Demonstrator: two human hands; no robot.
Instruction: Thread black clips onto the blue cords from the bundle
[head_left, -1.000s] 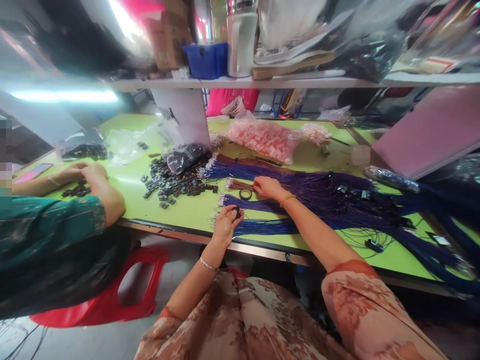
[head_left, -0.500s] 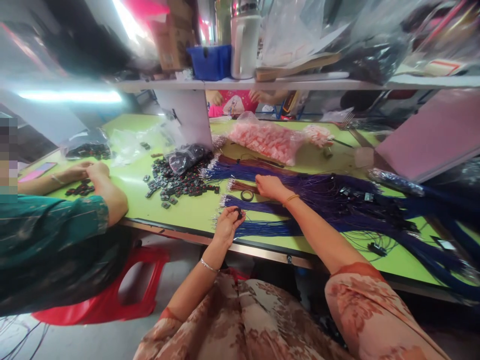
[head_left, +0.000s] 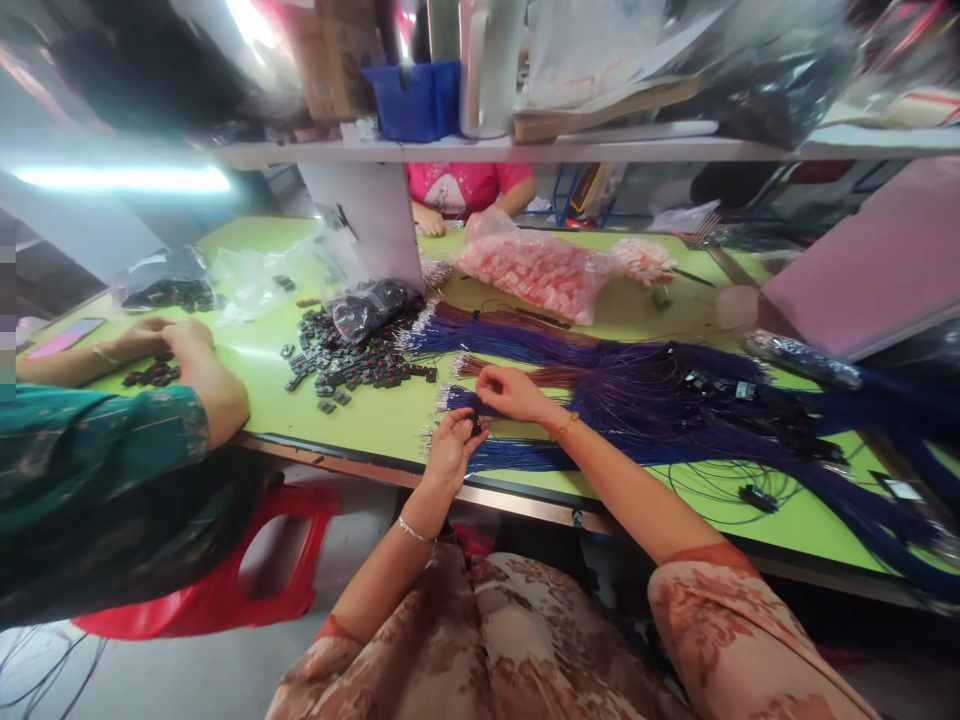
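While the left hand (head_left: 448, 448) pinches a small black connector (head_left: 475, 425) | right hand (head_left: 514, 393), fingertips together, contents unclear, just off it at one o'clock | blue wires (head_left: 525, 456) run nine-to-three along desk (head_left: 259, 385)

The tabletop (head_left: 397, 420) is lime green. From mid-view, the wires (head_left: 637, 385) at three o'clock are blue-violet, one bundle (head_left: 559, 376) brown; the held piece (head_left: 475, 425) at six is black, and the loose pieces (head_left: 352, 370) at nine are black flecked red. The bagged pieces (head_left: 536, 268) at one are coral, the stool (head_left: 300, 600) at eight red. The wearer's sleeve (head_left: 735, 620), at four, is peach with brown florals.
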